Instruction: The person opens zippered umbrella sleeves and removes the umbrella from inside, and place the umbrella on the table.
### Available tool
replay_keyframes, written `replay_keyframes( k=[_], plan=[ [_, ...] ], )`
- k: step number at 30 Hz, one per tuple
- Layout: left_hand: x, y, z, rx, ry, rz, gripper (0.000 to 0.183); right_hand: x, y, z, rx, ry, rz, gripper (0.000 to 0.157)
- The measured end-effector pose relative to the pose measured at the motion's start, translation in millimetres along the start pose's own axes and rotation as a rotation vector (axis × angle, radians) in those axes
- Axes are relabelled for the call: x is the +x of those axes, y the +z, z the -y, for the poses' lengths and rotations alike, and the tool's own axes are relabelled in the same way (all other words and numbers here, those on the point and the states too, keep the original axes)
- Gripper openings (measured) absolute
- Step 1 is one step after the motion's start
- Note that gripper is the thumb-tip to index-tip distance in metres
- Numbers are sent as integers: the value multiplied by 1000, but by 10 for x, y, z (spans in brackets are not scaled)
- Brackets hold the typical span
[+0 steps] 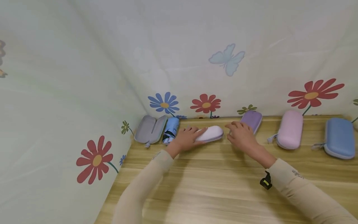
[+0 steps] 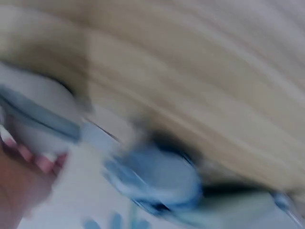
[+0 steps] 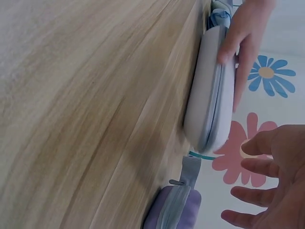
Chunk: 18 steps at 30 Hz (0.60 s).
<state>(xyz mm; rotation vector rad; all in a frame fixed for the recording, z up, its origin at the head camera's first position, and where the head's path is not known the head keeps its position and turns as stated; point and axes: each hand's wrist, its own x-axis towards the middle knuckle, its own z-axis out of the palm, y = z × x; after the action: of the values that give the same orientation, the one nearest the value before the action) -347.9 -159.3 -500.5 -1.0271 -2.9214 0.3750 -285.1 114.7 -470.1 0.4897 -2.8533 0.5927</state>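
My left hand (image 1: pixel 186 139) grips the left end of a white zippered hard case (image 1: pixel 211 133), which lies along the back of the table. In the right wrist view the thumb presses one side of that case (image 3: pixel 202 90) and the fingers are on the other. My right hand (image 1: pixel 241 137) is just right of the white case, its fingers spread and loosely bent, holding nothing. Behind it lies a purple zippered case (image 1: pixel 253 119), partly hidden by the hand. The left wrist view is blurred.
Left of my left hand lies a blue patterned roll (image 1: pixel 171 127), beside an opened grey case (image 1: pixel 149 129). Farther right are a pink case (image 1: pixel 290 129) and a blue case (image 1: pixel 339 137), each with a strap. A flower-printed sheet (image 1: pixel 179 62) hangs behind the wooden table (image 1: pixel 209 183).
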Motion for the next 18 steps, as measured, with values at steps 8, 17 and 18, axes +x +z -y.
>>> replay_keyframes(
  k=[8, 17, 18],
  plan=[
    [137, -30, -255, -32, -82, 1, 79, -7, -8, 43, 6, 12, 2, 42],
    [64, 22, 61, -39, 379, -17, 81, -54, -22, -17, -12, 12, -34, 40],
    [74, 51, 70, -56, 372, -30, 82, -41, -25, -5, -12, 9, -37, 40]
  ],
)
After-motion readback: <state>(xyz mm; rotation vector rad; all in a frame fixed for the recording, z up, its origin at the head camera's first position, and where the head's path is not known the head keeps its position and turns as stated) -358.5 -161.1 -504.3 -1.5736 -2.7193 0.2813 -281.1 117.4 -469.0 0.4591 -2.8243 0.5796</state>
